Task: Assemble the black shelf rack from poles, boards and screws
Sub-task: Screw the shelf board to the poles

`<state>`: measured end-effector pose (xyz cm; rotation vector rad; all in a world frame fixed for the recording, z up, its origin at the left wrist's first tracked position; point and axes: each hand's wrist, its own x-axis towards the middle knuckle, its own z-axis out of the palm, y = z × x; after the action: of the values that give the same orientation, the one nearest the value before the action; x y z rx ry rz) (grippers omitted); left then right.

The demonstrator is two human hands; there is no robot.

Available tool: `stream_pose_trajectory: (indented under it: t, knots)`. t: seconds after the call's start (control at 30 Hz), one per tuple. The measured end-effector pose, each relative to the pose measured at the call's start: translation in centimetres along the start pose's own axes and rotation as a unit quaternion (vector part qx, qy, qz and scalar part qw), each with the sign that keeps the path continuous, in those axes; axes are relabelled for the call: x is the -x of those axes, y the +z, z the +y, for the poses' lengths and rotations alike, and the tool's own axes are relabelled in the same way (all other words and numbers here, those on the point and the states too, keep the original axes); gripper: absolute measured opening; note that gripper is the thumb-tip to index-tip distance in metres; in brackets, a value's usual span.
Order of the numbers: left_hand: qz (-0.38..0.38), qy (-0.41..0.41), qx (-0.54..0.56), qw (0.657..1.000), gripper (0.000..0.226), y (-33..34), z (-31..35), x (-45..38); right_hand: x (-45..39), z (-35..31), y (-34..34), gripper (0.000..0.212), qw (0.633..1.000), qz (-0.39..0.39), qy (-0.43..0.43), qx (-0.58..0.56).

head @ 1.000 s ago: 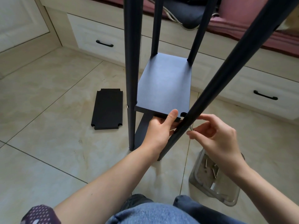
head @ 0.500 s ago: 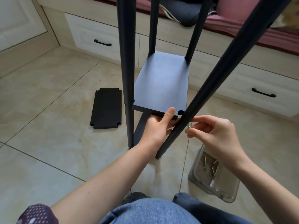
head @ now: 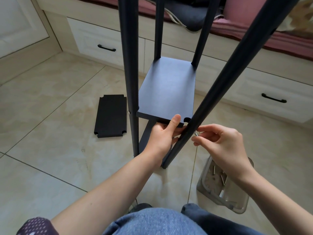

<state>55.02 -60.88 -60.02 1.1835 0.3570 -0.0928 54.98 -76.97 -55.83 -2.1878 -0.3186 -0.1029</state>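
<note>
done: four poles stand, one board (head: 166, 92) in | now: left hand (head: 162, 138) grips board, right hand (head: 221, 146) pinches screw (head: 196, 133) | left: spare board (head: 111, 116) on floor

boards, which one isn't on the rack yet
The loose board lying flat on the floor tiles left of the poles. The shelf board sits between poles, gripped by the left hand.

The right hand (head: 221, 146) is now closer to the near right pole (head: 208, 106), its pinched fingertips bringing the small silver screw (head: 196, 133) right against the pole's side, just right of the left hand (head: 163, 136). A second ago the screw sat slightly apart from the pole.
</note>
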Motion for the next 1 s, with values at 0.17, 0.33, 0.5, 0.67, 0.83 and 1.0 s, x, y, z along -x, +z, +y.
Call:
stream_pose_trajectory:
  t: [0.17, 0.33, 0.5, 0.67, 0.83, 1.0]
  knots:
    - [-0.015, 0.002, -0.011, 1.0, 0.044, -0.1, -0.2, -0.1, -0.3, 0.2, 0.0, 0.022, 0.998, -0.019, 0.041, -0.054]
    - [-0.029, 0.003, -0.005, 1.0, 0.044, -0.3, -0.3, -0.1, -0.9, 0.7, -0.6, 0.027, 0.981, -0.064, 0.097, -0.153]
    - [-0.037, 0.012, 0.031, 0.999, 0.042, -0.3, -0.6, -0.1, -1.2, 0.5, -0.7, 0.024, 0.992, -0.065, 0.046, -0.097]
    - [-0.034, 0.011, 0.009, 0.999, 0.059, -0.3, -0.5, -0.2, -0.6, 0.7, -0.5, 0.026, 0.998, -0.037, -0.018, -0.043]
    - [-0.026, 0.004, -0.024, 0.999, 0.065, -0.5, -0.6, -0.3, 0.4, 0.8, 0.0, 0.032, 0.997, 0.005, -0.082, 0.008]
    - [-0.023, 0.005, -0.039, 0.999, 0.064, -0.4, -0.4, -0.2, 1.1, 0.5, 0.6, 0.033, 0.996, 0.034, -0.08, 0.017]
